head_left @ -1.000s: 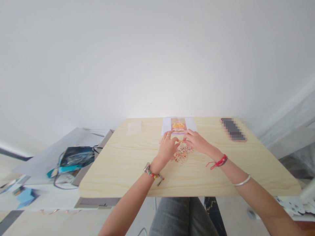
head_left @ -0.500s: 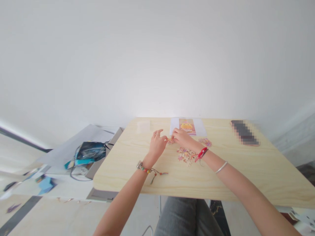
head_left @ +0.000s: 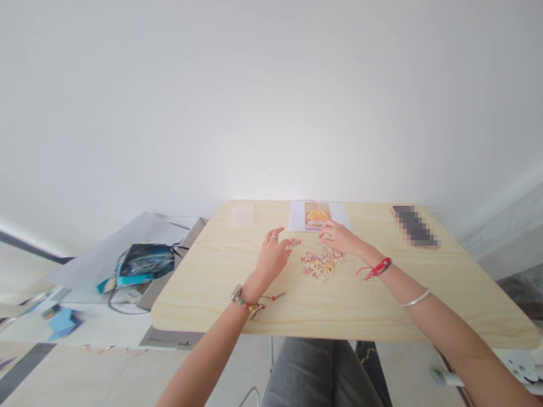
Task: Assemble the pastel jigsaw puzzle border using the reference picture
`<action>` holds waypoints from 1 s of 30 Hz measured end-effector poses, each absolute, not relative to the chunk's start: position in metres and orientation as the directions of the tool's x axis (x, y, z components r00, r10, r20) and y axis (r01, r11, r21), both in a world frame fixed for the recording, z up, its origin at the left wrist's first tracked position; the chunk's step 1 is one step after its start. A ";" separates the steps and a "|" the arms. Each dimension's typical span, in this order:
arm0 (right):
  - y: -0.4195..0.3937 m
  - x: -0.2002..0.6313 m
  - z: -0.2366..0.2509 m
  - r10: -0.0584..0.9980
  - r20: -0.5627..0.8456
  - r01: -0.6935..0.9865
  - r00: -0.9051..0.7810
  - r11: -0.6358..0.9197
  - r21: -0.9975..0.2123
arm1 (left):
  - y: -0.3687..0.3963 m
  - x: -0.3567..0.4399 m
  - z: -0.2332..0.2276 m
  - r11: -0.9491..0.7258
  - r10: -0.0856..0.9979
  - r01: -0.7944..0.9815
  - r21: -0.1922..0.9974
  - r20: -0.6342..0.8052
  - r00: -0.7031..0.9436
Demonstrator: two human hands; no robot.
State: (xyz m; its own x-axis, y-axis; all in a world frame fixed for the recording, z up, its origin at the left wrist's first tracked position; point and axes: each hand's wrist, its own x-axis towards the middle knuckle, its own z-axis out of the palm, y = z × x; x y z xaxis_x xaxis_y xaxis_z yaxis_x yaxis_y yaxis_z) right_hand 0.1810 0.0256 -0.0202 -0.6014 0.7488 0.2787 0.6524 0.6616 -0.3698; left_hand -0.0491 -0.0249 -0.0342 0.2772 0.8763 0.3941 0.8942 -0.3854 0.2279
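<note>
My left hand (head_left: 274, 254) rests over the table with its fingers apart, the thumb close beside a small cluster of jigsaw pieces (head_left: 294, 242). Whether the thumb touches that cluster I cannot tell. To the right, my right hand (head_left: 341, 237) hovers with loosely curled, parted fingers above the far edge of a heap of loose jigsaw pieces (head_left: 320, 267); nothing shows between them. Behind the hands lies a white sheet (head_left: 297, 217) with a printed picture (head_left: 317, 216) of a yellow figure, its lower right corner partly covered by my right fingers.
A pixelated phone-like dark object (head_left: 414, 227) lies on the right of the wooden table (head_left: 203, 294). A small pale sheet (head_left: 242, 216) is at the back left. Left of the table, a dark bag (head_left: 146, 261) with cords rests on a lower surface.
My right hand has moved right, away from the small cluster and my left hand, and its fingers have parted. My left hand stays beside the cluster. The view has shifted slightly.
</note>
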 end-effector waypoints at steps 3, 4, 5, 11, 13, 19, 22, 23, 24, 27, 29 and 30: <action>0.012 0.198 -0.023 0.757 0.145 0.667 -0.637 0.636 -0.389 | -0.029 -0.035 -0.031 -0.442 0.859 0.864 0.242 0.393 0.330; 0.008 0.201 -0.024 0.759 0.114 0.681 -0.641 0.631 -0.373 | -0.029 -0.030 -0.030 -0.457 0.854 0.854 0.248 0.389 0.344; 0.004 0.202 -0.025 0.766 0.097 0.698 -0.636 0.624 -0.352 | -0.029 -0.025 -0.029 -0.472 0.850 0.845 0.252 0.382 0.362; -0.002 0.195 -0.027 0.827 0.091 0.780 -0.555 0.555 -0.289 | -0.028 -0.007 -0.031 -0.496 0.848 0.824 0.273 0.355 0.393; -0.001 0.194 -0.027 0.832 0.098 0.784 -0.546 0.549 -0.289 | -0.028 -0.005 -0.033 -0.501 0.847 0.818 0.283 0.358 0.394; -0.008 0.195 -0.026 0.809 0.277 0.757 -0.519 0.585 -0.289 | -0.030 0.005 -0.038 -0.522 0.829 0.782 0.340 0.418 0.371; -0.013 0.196 -0.025 0.767 0.359 0.740 -0.531 0.627 -0.244 | -0.030 0.013 -0.037 -0.543 0.808 0.763 0.351 0.466 0.360; -0.015 0.196 -0.025 0.758 0.383 0.742 -0.527 0.631 -0.226 | -0.030 0.015 -0.036 -0.552 0.800 0.756 0.352 0.481 0.360; -0.016 0.196 -0.025 0.751 0.406 0.746 -0.521 0.632 -0.210 | -0.030 0.016 -0.035 -0.561 0.791 0.750 0.350 0.493 0.362; -0.019 0.197 -0.027 0.739 0.452 0.757 -0.499 0.626 -0.186 | -0.031 0.019 -0.032 -0.570 0.782 0.744 0.348 0.508 0.362; -0.020 0.197 -0.027 0.739 0.468 0.761 -0.485 0.620 -0.191 | -0.032 0.020 -0.031 -0.558 0.789 0.752 0.352 0.508 0.347; -0.020 0.197 -0.027 0.739 0.476 0.761 -0.477 0.618 -0.198 | -0.032 0.020 -0.031 -0.551 0.791 0.756 0.354 0.510 0.338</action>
State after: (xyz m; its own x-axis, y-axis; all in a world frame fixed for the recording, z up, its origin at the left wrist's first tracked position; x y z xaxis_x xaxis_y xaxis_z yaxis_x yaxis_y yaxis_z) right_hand 0.1970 -0.0205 -0.0271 -0.4770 0.7391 0.4757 0.7608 0.6181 -0.1975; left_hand 0.0200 -0.0324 -0.0310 0.3382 0.7911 0.5096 0.7558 -0.5510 0.3538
